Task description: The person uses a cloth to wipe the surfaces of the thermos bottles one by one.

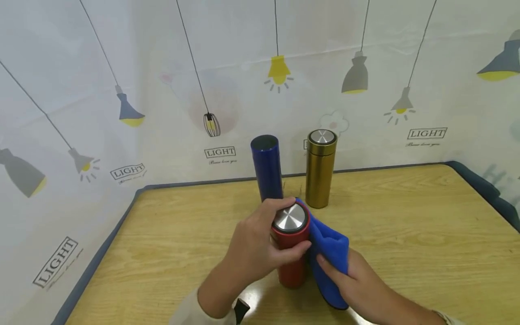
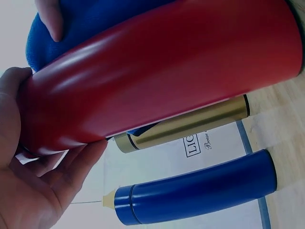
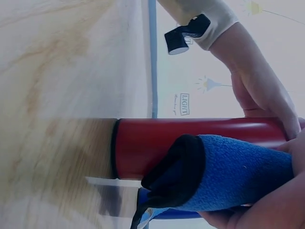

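A red thermos point(image 1: 291, 266) with a brushed silver lid top point(image 1: 290, 218) stands upright on the table in the head view. My left hand point(image 1: 253, 246) grips it round the top, thumb on the near side and fingers round the far side. In my right hand point(image 1: 361, 282) is a blue cloth point(image 1: 331, 248) with dark edging, pinched between thumb and fingers and lying against the thermos's right side. The right wrist view shows the folded cloth point(image 3: 238, 171) overlapping the red body point(image 3: 143, 148). Part of the right hand's fingers is hidden by the cloth.
Behind the red thermos stand a blue thermos point(image 1: 266, 169) at left and a gold thermos point(image 1: 321, 176) at right, both upright. The wooden table point(image 1: 406, 225) ends at a dark edge against a white curtain point(image 1: 243, 54) printed with lamps.
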{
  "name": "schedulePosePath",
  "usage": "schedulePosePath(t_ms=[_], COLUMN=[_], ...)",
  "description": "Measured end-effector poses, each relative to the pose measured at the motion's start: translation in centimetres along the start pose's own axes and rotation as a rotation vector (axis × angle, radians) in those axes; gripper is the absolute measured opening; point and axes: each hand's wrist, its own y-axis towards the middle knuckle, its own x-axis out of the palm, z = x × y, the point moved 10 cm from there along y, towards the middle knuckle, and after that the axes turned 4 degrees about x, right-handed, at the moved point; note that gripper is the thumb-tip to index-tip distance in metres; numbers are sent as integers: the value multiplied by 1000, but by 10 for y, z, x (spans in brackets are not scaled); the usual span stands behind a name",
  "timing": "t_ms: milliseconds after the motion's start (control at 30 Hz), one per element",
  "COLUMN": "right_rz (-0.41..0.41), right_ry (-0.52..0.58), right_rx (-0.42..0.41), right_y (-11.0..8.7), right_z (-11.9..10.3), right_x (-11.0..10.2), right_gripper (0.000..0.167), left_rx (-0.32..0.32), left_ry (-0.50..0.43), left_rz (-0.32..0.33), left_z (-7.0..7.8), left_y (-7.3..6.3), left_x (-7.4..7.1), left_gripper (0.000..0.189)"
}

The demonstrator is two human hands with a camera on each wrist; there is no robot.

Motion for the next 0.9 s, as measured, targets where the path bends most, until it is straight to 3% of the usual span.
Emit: schedulePosePath(t_ms=[233, 533, 800, 900], right_rz=[17, -33, 50, 55], right_ry=[12, 20, 31, 73], right_rx=[-16, 165, 39, 19], right_y=[-3, -5, -3, 0], right_z=[2, 27, 4, -5], right_x=[0, 6, -4, -3], right_gripper=[49, 59, 50, 50], left_rx=[36, 45, -58, -149], left_ry=[-26, -97, -123, -151], left_rz=[-10, -44, -48, -48], left_z=[0, 0, -10, -17], left_y=[1, 2, -1, -4], left_x=[2, 4, 9, 12], left_gripper=[71, 70, 83, 85])
